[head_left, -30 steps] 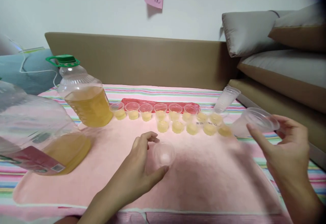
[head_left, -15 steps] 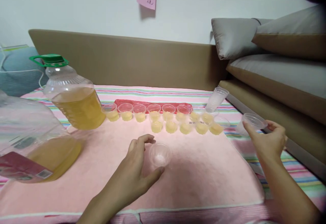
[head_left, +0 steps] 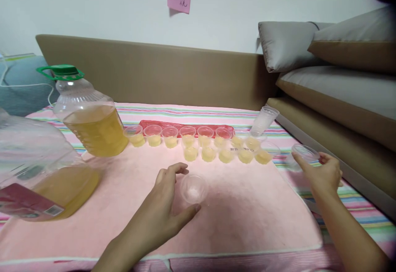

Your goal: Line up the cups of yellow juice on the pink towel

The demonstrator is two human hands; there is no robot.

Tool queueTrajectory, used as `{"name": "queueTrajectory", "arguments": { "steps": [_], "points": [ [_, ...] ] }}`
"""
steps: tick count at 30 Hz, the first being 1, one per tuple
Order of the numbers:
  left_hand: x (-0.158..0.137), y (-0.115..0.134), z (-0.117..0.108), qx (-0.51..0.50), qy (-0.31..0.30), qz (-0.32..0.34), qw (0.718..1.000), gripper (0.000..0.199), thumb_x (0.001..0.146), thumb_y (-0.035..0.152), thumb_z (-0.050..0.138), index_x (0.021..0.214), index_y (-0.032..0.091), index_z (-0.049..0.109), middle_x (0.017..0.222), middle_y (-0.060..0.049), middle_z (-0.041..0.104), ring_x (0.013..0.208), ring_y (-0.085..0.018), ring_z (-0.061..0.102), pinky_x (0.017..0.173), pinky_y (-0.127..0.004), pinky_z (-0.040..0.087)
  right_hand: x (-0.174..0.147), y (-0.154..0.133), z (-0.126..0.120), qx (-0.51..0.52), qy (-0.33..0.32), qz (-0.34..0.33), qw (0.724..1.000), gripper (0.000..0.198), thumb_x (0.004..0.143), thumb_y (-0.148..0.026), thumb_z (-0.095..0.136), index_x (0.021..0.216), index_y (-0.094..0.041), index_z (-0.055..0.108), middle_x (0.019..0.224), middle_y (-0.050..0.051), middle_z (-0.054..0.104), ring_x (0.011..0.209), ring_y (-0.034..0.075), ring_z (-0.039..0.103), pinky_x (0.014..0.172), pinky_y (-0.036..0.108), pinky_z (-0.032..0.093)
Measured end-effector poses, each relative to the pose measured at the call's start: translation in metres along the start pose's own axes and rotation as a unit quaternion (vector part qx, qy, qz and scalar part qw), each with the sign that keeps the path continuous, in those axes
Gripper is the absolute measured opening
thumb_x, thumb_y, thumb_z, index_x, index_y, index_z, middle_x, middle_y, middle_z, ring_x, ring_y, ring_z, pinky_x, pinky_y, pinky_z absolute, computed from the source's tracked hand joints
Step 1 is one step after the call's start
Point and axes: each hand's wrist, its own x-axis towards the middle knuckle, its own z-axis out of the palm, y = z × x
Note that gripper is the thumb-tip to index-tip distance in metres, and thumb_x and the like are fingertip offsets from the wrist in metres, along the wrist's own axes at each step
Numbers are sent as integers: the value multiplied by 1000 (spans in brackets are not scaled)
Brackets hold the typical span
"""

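A clear plastic cup [head_left: 194, 189] with no liquid in it sits on the pink towel [head_left: 136, 222]. Around its left side curves my left hand [head_left: 168, 197], thumb and fingers apart and not closed on it. My right hand [head_left: 326, 175] grips a clear plastic cup [head_left: 305, 153] by its side at the right, past the towel's edge. Whether this is one cup or a nested stack I cannot tell. Two rows of small cups holding yellow liquid, among them a front-row cup [head_left: 208, 154], stand beyond my left hand.
A jug with a green cap [head_left: 93, 127] and a second jug [head_left: 40, 173], both part-filled with yellow liquid, stand at left. A red plastic wrapper [head_left: 182, 124] lies behind the cups. A stack of cups [head_left: 264, 121] leans at the back right, near piled cushions [head_left: 346, 86].
My right hand has lowered slightly and shifted a little left with the plastic cup. My left hand stays around the cup on the towel.
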Motion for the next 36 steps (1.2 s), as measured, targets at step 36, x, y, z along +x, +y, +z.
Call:
{"name": "queueTrajectory", "arguments": {
  "steps": [36],
  "points": [
    [14,-6,-25,4,124,-15,992,33,104,53,46,89,26,58,97,0,65,91,-24,53,81,-40,39,-251,-134,-20,268,-430,-344,790,52,90,-44,78,127,-27,45,125,5,48,114,30,49,95,48,46]
  ]
}}
